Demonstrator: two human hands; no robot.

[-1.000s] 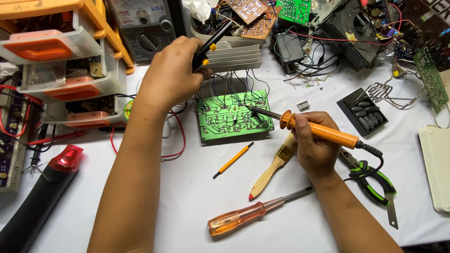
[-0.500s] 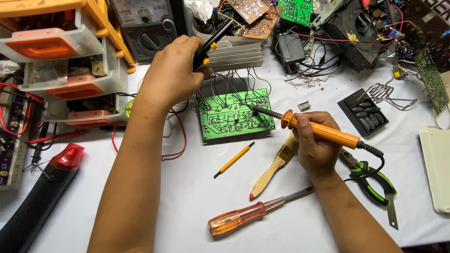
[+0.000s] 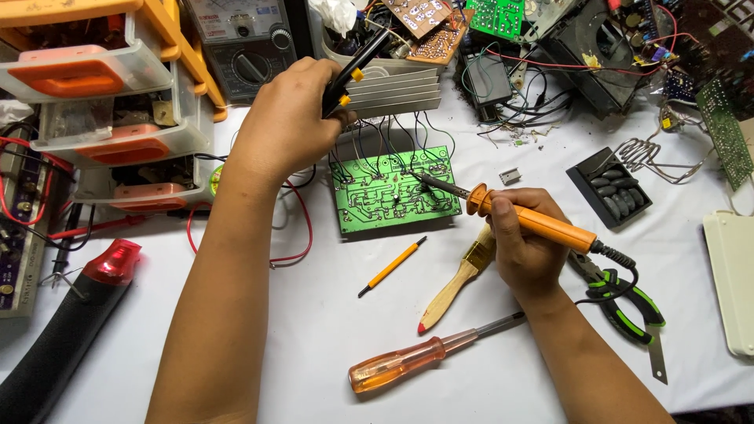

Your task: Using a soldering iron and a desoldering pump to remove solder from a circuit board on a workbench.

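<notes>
On the cluttered white table (image 3: 314, 330) nothing has shifted: our right hand (image 3: 525, 251) still grips the orange soldering iron (image 3: 518, 216) on the green circuit board (image 3: 395, 191), our left hand (image 3: 289, 118) closed on a black desoldering pump (image 3: 355, 69).

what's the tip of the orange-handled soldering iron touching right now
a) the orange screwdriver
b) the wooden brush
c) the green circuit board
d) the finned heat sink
c: the right hand holds the soldering iron with its dark tip down on the green circuit board, while the brush and screwdriver lie apart on the white table.
</notes>
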